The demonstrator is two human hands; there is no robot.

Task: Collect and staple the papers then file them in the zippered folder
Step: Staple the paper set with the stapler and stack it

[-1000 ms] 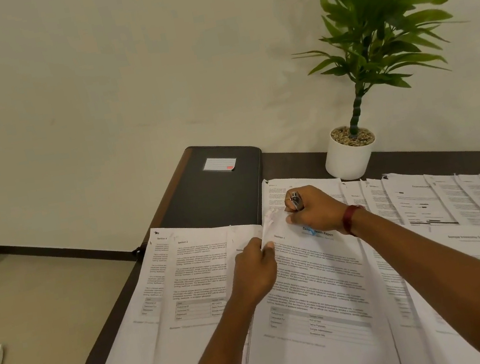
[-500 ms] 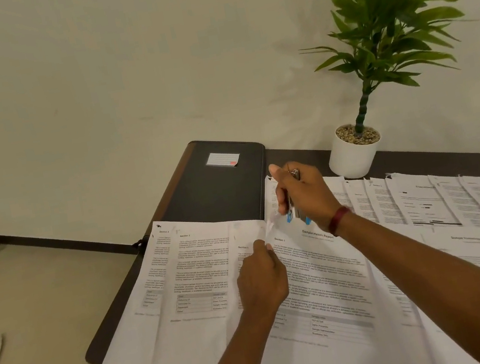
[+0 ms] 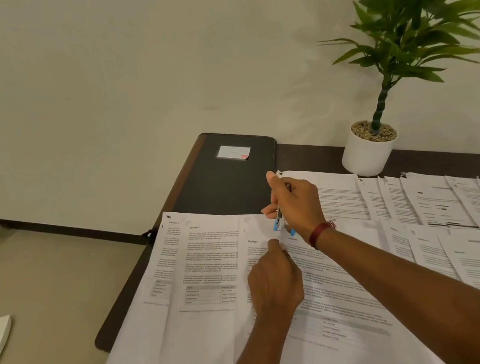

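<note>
A small stapler [image 3: 280, 222] is gripped by the right hand [image 3: 298, 204], and a sheet [image 3: 339, 289] corner is pinched by the left hand [image 3: 276, 283].

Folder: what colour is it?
The folder is black; the head view shows it best.

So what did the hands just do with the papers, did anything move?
The right hand lifted up off the corner of the papers, taking the small blue stapler with it; it now grips the stapler above the page. The left hand kept pinching that corner. The black folder and the potted plant stayed put, and nothing was let go.
</note>
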